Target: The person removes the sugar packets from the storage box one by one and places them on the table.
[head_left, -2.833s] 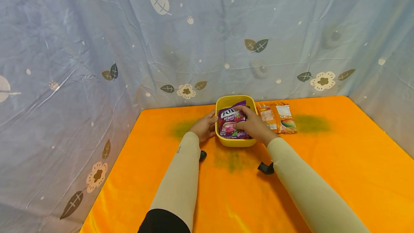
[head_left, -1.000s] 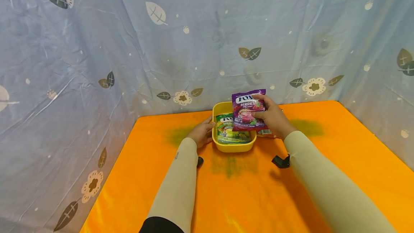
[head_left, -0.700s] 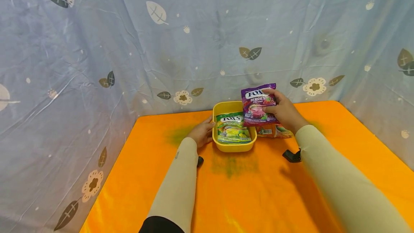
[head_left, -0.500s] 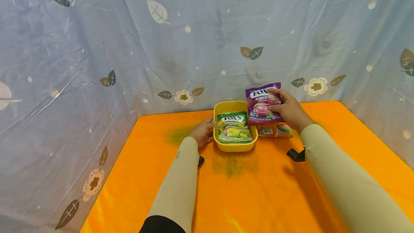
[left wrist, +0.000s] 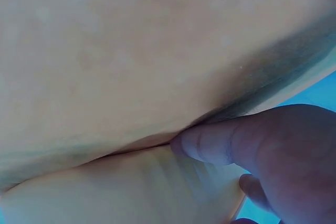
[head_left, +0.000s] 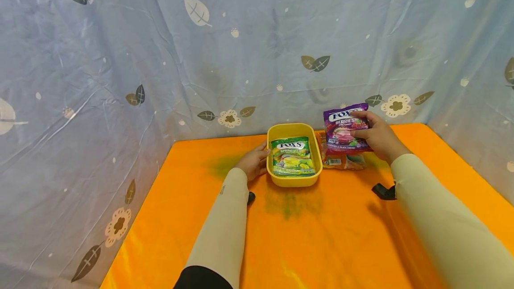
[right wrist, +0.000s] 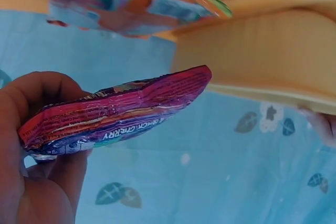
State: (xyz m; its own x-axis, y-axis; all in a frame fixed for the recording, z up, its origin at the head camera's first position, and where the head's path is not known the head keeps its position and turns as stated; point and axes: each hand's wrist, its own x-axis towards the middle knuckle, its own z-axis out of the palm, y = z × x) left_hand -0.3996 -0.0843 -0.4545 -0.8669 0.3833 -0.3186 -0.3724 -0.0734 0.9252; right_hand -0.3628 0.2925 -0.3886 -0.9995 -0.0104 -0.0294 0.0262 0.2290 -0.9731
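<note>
My left hand (head_left: 253,164) rests against the left side of a yellow plastic tub (head_left: 295,183). In the left wrist view its thumb (left wrist: 210,141) lies along the outside of the tub. Inside the tub a green Fox's Spring Tea candy bag (head_left: 292,157) lies face up. My right hand (head_left: 379,137) pinches a purple Fox's Berries candy bag (head_left: 341,130) by its right side, thumb in front. The bag is held up to the right of the tub, as the right wrist view also shows. It overlaps an orange packet (head_left: 341,162) lying beside the tub, partly hiding it.
An orange cloth (head_left: 289,244) covers the table. Behind and at the sides hangs a pale blue leaf-patterned curtain (head_left: 257,57). A black strap piece (head_left: 384,191) sticks out from the right wrist.
The purple bag came up out of the tub in my right hand and moved right, over the orange packet. That uncovered the green bag. My left hand stays at the tub's side.
</note>
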